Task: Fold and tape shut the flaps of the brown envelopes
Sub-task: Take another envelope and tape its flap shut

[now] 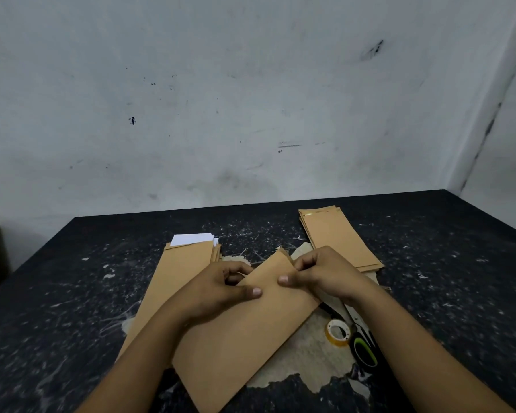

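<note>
Scuffed grey wall behind, dark speckled table point(429, 263) under us, worn pale patch in the middle. We're holding one brown envelope point(245, 329) tilted over that patch, flap end pointing away from us. Left hand point(218, 290) is gripping the left edge near the top, thumb on the face, fingers curled behind. Right hand point(325, 275) is pinching the top right edge, thumb on the face, fingers curled round the flap point(283, 253) area. Flap state is partly hidden by the fingers; it looks like it's only starting to go over.

Unsealed stack point(179, 272) is lying just left, white sheets point(194, 239) poking out the far end. Stack at far right point(337, 236) is probably the done pile; a shiny strip is showing along its top edge. Tape roll point(337, 332) and scissors point(365, 350) are sitting near the right forearm, touching each other.

For this step, we're thinking:
- lay the envelope flat on the table before creasing
- keep both thumbs as anchors, and fold along the mouth line squarely
- run a thumb across the crease so it doesn't spring back
- hold the flap down with the left, free the right for the tape
</note>
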Motion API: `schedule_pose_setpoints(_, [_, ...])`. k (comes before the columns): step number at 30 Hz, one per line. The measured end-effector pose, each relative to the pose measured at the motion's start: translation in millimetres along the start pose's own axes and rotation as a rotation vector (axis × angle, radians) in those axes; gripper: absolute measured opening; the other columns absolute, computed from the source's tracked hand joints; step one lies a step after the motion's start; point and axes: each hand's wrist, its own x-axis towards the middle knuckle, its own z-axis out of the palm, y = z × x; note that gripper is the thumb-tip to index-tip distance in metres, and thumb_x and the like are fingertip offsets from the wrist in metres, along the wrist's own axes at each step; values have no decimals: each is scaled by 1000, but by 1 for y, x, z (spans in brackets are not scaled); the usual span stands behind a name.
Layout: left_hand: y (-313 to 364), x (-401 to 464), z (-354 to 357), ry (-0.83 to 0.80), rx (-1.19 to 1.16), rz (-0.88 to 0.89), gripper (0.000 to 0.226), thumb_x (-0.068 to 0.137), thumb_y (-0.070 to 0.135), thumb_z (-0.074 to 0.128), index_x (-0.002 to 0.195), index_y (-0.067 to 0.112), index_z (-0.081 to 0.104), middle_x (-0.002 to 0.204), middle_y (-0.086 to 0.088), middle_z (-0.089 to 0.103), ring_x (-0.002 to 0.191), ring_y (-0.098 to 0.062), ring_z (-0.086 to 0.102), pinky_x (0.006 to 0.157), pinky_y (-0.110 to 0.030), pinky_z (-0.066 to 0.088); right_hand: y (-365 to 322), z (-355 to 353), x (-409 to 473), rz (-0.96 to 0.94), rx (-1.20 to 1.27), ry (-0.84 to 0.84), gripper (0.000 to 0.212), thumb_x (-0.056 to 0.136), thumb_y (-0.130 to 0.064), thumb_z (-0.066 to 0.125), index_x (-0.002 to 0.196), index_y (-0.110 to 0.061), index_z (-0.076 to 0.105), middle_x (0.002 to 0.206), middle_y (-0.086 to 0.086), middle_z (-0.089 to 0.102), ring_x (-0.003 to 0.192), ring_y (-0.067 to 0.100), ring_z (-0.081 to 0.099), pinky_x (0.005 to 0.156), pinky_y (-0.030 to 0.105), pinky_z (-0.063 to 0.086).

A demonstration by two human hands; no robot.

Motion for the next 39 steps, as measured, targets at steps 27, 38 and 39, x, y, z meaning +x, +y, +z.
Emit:
schedule_pose_setpoints(27, [-9, 16, 25, 306, -369, -75, 12, 88, 6, 70, 99, 10, 76, 87, -3, 75, 81, -14, 68, 74, -29, 56, 14, -7, 7, -67, 56, -31, 6, 86, -10, 78, 91, -12, 78, 90, 7, 74, 84, 19, 69, 74, 34, 58])
schedule_pose_setpoints(38, [-10, 16, 24, 306, -429, -35, 21, 87, 0, 70, 108, 6, 71, 101, -18, 75, 91, -23, 70, 79, -30, 59, 13, -5, 7, 65, 118, -44, 23, 88, -24, 77, 96, -3, 77, 84, 11, 70, 75, 19, 66, 66, 32, 56])
schedule_pose_setpoints(39, [-11, 16, 23, 307, -375, -14, 19, 88, 2, 70, 105, 9, 72, 101, -15, 75, 94, -22, 71, 81, -29, 58, 14, -5, 8, 58, 113, -41, 20, 88, -22, 77, 95, -3, 78, 84, 13, 71, 76, 19, 66, 67, 33, 56])
